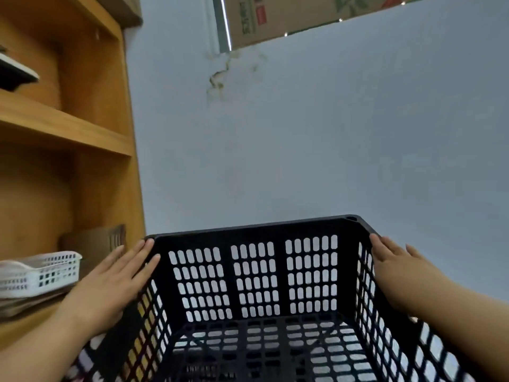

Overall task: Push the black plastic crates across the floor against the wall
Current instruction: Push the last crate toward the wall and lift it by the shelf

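Left hand [110, 285] laid flat, fingers apart, on outer left wall of black plastic crate [256, 282]; right hand [396, 274] likewise spread flat on right wall; nothing clasped. Crate rectangular, slotted lattice walls and floor, seen at 6 o'clock, far rim close before pale matte wall [303, 133]. White perforated basket [41, 271] noted at 9 o'clock on wooden shelf unit [68, 128]. Cardboard box [275, 17] at 12 o'clock.

Left hand [110, 285], right hand [396, 274] flat on black crate [256, 277] sides.
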`<state>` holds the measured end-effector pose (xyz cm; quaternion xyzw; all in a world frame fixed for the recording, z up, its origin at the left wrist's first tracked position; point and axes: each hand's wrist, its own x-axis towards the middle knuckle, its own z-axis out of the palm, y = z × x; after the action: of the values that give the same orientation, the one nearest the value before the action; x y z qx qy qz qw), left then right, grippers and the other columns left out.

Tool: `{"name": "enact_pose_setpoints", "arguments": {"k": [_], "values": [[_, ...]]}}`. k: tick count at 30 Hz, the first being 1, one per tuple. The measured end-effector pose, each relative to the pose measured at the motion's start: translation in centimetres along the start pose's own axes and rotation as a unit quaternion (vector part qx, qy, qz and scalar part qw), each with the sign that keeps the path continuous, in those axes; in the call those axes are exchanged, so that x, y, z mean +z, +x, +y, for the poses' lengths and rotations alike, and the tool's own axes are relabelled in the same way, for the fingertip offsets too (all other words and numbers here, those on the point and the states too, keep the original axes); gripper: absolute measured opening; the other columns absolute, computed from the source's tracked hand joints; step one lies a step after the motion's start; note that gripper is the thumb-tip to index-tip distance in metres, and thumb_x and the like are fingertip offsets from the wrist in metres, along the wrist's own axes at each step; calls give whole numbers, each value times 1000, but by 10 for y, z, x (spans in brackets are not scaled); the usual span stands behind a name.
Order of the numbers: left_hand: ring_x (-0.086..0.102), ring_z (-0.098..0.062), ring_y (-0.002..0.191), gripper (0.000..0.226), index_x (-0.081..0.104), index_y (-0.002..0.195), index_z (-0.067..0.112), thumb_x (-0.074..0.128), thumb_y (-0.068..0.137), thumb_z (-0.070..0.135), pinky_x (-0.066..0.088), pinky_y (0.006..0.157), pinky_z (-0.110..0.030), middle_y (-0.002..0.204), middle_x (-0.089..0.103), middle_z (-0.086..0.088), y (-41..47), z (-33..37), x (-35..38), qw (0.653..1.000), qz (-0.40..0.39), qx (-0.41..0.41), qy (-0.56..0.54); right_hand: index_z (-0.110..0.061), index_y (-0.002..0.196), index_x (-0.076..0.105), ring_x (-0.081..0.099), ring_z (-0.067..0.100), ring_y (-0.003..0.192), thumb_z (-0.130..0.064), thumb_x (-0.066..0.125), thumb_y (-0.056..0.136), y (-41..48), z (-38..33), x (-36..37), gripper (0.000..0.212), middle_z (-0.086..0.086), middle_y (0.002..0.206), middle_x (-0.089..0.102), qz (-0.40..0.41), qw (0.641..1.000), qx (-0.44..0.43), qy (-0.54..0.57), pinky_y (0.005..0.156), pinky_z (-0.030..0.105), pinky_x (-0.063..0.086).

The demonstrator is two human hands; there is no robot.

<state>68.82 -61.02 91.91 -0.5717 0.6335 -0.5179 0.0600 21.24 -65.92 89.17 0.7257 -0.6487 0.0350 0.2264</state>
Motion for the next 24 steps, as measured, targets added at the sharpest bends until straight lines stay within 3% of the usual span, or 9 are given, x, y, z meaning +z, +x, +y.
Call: {"name": "enact_pose_setpoints", "arguments": {"k": [1,5,9,10,12,13,17,20,24], "values": [[-3,-21,143,124,27,144,15,72,30,-2,-7,114,-37,154,22,-18,8,-1,16,1000,-21,-4,-4,-8,147,19,-9,28,146,-12,36,92,22,-10,3,58,17,156,-18,-4,1000,-10,5,117,47,7],[-56,-13,115,102,-40,130,26,44,78,-1,-41,92,-30,140,-46,-6,31,-7,76,995,-78,-8,-68,-7,147,19,-9,29,146,-11,37,92,91,-48,20,58,18,156,-18,-28,999,-38,13,117,46,8],[-11,-22,143,127,5,148,18,71,41,2,-12,113,-38,155,14,-17,54,-26,143,992,-114,17,-49,-8,145,25,-7,30,146,-11,39,91,135,-83,34,56,19,156,-17,-65,996,-50,21,117,45,10],[-11,-22,143,126,4,148,17,71,42,3,-13,113,-37,155,15,-17,59,-26,154,992,-117,27,-46,-9,144,28,-7,30,146,-11,39,91,145,-91,35,55,19,156,-18,-75,996,-50,22,117,45,9],[-37,-20,134,110,-23,141,22,57,68,4,-34,101,-31,153,-21,-11,72,-27,185,997,-54,46,-45,-11,143,33,-8,29,146,-11,40,91,161,-108,39,52,18,156,-18,-97,994,-48,22,117,45,9],[-44,-19,128,102,-32,136,24,48,77,3,-40,93,-28,148,-34,-8,75,-25,197,992,-98,52,-61,-11,143,32,-8,29,146,-11,41,91,168,-116,41,53,18,156,-19,-108,993,-43,21,117,44,8],[-24,-18,139,121,-5,147,19,67,51,4,-24,109,-30,156,7,-16,101,-36,256,988,-113,66,-80,-10,145,27,-8,27,146,-10,43,90,189,-147,53,58,15,156,-19,-140,990,-14,19,118,42,7],[-39,-22,132,104,-25,137,21,47,65,0,-19,111,-27,154,-17,-16,116,-34,287,986,-69,89,-121,-14,143,33,-5,26,146,-13,47,89,198,-168,61,56,14,157,-17,-179,984,-2,8,117,42,11],[-37,-22,127,89,-31,134,17,37,78,4,-16,111,-35,150,-32,-13,122,-25,314,962,-204,80,-163,-15,140,37,0,25,146,-16,45,89,208,-186,71,52,14,158,-12,-193,981,-6,-17,116,41,15]]}}
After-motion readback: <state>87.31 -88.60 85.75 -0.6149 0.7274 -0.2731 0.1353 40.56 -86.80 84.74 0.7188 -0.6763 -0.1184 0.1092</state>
